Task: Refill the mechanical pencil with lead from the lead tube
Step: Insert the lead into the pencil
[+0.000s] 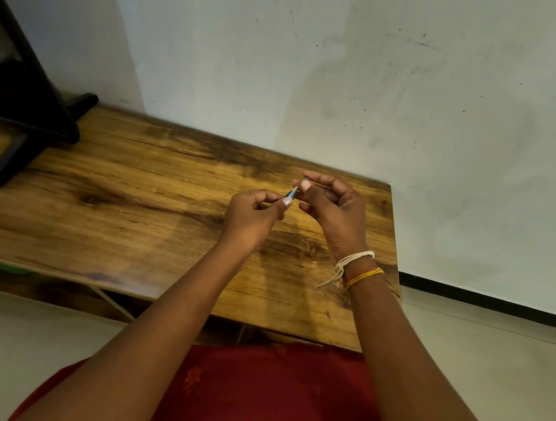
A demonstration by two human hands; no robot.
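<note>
Both hands hold small writing parts above the wooden table, close to its right end.

Head view: the left hand [252, 212] has its fingers pinched on the mechanical pencil [291, 194], its blue end pointing toward the right hand [333, 209], whose fingers close on a small pale piece, possibly the lead tube [305, 183]; too small to tell. Lead is likely brittle and light, so grip the barrel, not the lead. The table [134, 195] offers open room leftward; its right edge is near.
</note>
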